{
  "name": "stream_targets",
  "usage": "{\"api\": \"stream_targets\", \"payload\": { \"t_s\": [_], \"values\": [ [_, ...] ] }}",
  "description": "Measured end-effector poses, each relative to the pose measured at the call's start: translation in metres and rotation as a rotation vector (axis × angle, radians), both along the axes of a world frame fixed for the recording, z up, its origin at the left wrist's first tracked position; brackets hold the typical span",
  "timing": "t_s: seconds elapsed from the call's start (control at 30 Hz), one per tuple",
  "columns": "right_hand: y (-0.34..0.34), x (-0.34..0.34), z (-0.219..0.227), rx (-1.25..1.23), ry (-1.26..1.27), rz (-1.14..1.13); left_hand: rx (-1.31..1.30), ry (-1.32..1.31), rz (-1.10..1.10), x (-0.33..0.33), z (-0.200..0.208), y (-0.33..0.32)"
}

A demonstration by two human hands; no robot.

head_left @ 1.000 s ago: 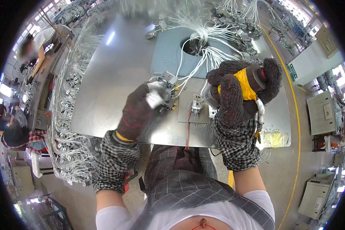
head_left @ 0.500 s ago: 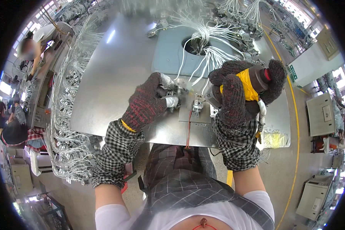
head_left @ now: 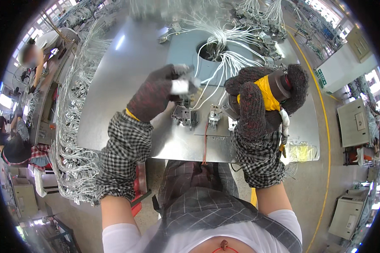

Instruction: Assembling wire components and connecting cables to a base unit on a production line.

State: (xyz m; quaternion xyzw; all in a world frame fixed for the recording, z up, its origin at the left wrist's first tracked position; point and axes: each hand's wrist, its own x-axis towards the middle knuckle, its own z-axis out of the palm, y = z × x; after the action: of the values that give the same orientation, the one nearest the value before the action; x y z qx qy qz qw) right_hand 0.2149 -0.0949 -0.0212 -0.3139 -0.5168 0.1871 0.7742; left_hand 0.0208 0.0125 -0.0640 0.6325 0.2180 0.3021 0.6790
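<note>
Saw a small green-and-white sign [head_left: 321, 78]. Clasped a yellow-taped tool [head_left: 271, 93] in the curled right hand [head_left: 254, 114]; held the left hand [head_left: 151, 92] close to a metal block [head_left: 184, 116] on the desk [head_left: 118, 92], too blurred to tell its grip.

the left hand [head_left: 153, 95] seems blurred at its fingertips [head_left: 181, 87], the right hand [head_left: 256, 116] partly hiding a taped tool [head_left: 271, 93].

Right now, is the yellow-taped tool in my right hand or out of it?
In it: your right hand holds the yellow-taped tool, with gloved fingers curled around its body.
</note>
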Motion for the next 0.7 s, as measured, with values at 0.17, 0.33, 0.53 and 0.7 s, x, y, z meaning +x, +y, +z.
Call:
{"api": "stream_targets", "payload": {
  "t_s": [0.17,0.33,0.53,0.7],
  "values": [
    [-0.001,0.006,0.002,0.029,-0.003,0.004,-0.484,-0.408,0.057,0.011,-0.004,-0.014],
    [0.004,0.014,-0.001,0.031,-0.281,-0.137,0.109,0.120,0.216,0.006,0.008,-0.027],
    [0.018,0.036,0.018,0.289,0.131,0.082,0.787,0.387,0.182,0.053,0.014,-0.055],
    [0.008,0.034,0.019,0.251,0.274,0.228,0.593,0.426,0.198,0.031,0.009,-0.054]
  ]
}}
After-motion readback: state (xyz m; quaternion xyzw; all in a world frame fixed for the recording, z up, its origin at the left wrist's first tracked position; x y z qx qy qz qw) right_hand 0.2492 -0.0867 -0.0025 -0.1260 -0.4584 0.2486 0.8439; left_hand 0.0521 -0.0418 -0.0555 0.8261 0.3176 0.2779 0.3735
